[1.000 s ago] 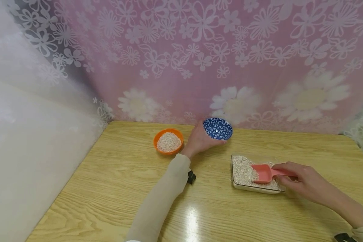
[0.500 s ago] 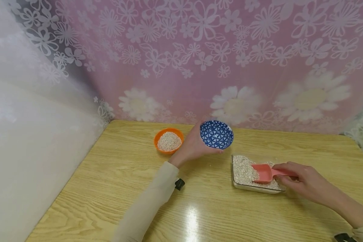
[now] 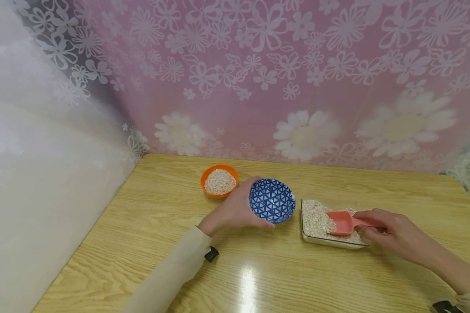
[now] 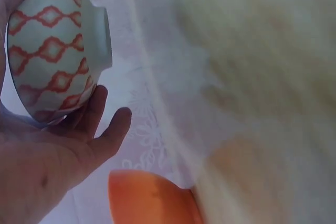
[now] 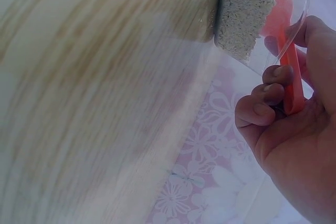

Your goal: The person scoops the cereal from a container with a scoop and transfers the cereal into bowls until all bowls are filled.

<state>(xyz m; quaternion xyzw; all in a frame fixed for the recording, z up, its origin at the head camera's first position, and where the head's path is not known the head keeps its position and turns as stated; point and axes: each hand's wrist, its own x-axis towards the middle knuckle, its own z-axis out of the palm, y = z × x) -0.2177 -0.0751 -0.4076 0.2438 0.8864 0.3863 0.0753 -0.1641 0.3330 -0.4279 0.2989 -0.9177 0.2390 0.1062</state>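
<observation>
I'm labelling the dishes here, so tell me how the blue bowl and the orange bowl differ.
The blue bowl is held off the table, tilted, in the left hand; the orange bowl stands upright on the table. The blue bowl shows an empty inside with a white triangle pattern; the orange bowl is plain and filled with pale grains. The blue bowl looks larger. Both are round.
</observation>
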